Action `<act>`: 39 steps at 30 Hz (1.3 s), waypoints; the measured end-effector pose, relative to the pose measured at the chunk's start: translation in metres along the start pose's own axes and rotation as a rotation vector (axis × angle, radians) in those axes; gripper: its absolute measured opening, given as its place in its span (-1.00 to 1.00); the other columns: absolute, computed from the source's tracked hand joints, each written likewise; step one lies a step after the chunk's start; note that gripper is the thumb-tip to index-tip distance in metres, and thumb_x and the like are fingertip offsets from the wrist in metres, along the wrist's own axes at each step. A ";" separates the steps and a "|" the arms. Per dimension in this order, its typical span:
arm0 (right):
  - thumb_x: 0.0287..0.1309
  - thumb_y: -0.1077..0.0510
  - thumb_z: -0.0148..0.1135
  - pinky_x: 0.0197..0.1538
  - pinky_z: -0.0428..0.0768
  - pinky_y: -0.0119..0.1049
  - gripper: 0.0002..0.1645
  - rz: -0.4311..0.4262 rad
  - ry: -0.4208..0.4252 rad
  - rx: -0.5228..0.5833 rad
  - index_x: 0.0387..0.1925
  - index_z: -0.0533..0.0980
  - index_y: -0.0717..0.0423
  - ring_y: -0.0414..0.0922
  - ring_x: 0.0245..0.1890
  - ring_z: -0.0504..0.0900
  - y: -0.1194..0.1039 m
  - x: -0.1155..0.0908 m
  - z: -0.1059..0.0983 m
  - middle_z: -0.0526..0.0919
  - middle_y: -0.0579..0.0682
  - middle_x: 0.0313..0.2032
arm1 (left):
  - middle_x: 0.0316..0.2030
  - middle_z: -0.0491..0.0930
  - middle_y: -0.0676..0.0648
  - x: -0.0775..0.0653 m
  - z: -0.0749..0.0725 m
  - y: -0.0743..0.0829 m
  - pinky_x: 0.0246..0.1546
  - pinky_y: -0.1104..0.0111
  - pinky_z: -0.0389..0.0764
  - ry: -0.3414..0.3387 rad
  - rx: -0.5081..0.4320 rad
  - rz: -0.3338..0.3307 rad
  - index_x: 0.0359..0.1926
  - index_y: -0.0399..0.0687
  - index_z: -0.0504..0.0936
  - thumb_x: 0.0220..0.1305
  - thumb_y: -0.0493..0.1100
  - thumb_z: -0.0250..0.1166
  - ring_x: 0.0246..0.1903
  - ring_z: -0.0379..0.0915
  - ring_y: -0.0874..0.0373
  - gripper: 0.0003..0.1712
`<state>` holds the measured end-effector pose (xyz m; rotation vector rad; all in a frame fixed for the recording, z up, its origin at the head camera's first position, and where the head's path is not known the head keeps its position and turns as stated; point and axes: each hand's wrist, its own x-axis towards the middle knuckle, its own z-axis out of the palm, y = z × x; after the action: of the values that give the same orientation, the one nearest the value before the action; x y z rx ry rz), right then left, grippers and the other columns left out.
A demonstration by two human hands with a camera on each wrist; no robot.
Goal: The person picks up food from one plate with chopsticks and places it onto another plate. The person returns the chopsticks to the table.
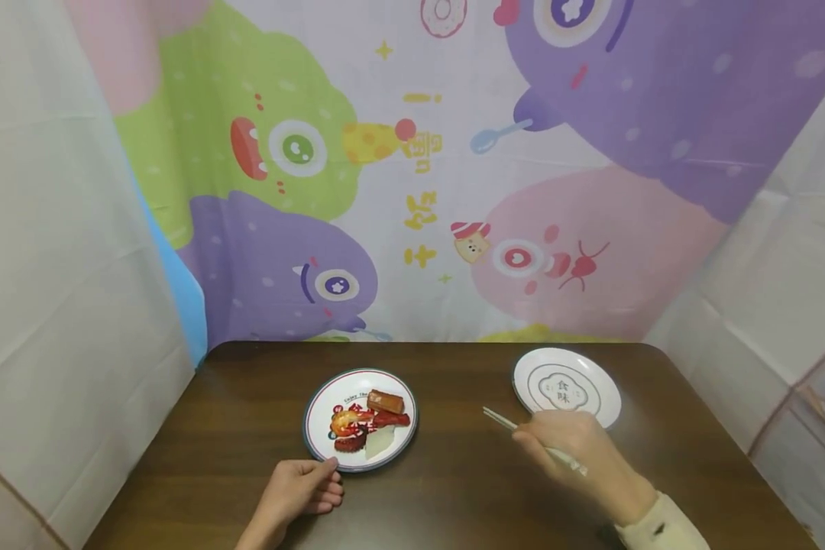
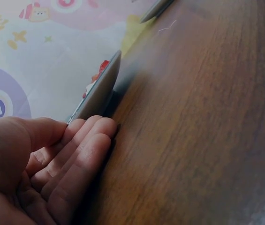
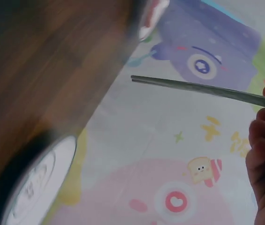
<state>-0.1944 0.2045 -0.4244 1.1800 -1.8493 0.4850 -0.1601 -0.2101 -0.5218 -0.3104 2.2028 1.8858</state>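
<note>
My left hand (image 1: 301, 489) pinches the near rim of a white plate (image 1: 319, 424) with a dark edge, thumb on top and fingers below. On that plate lie several food pieces: a brown block (image 1: 386, 402), a red drumstick-like piece (image 1: 390, 420), a shrimp-like orange piece (image 1: 347, 422), a dark red piece (image 1: 351, 444) and a pale wedge (image 1: 380, 441). My right hand (image 1: 580, 451) holds a pair of pale green chopsticks (image 3: 193, 87), their tips together and pointing left over the table. Nothing is between the tips. The left wrist view shows the plate (image 2: 99, 91) edge-on at the fingertips.
A second white plate (image 1: 536, 374) with a printed emblem stands at the back right, partly behind my right hand. Both plates are on a dark wooden table (image 1: 447, 489). A cartoon-printed curtain (image 1: 412, 305) hangs behind it, with pale cloth at both sides.
</note>
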 end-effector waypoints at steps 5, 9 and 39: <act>0.57 -0.08 -0.01 -0.64 0.26 -0.55 -0.49 -0.092 -0.044 -0.069 -0.57 0.51 -0.09 -0.34 -0.67 0.33 0.002 0.001 -0.006 0.38 -0.29 -0.63 | -0.52 0.76 -0.13 -0.002 0.000 0.001 -0.46 0.33 0.77 0.006 0.004 0.005 -0.30 -0.40 0.72 0.46 0.04 0.29 -0.52 0.72 0.16 -0.50; 0.57 -0.07 -0.01 -0.62 0.30 -0.53 -0.50 -0.110 -0.062 -0.065 -0.58 0.49 -0.10 -0.35 -0.64 0.35 0.002 0.002 -0.009 0.39 -0.30 -0.61 | -0.50 0.76 -0.13 -0.002 0.001 0.001 -0.45 0.32 0.77 0.014 0.006 0.009 -0.29 -0.42 0.72 0.47 0.03 0.28 -0.52 0.73 0.16 -0.50; 0.52 -0.18 0.04 -0.50 0.24 -0.48 -0.47 -0.284 -0.251 -0.059 -0.59 0.48 -0.09 -0.26 -0.52 0.23 -0.027 -0.006 0.032 0.37 -0.26 -0.53 | -0.50 0.76 -0.10 0.002 -0.001 0.000 -0.44 0.34 0.77 0.002 0.016 0.008 -0.29 -0.40 0.72 0.45 0.05 0.29 -0.53 0.72 0.18 -0.50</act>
<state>-0.1846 0.1725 -0.4501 1.4885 -1.8476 0.1258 -0.1617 -0.2113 -0.5226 -0.3009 2.2228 1.8712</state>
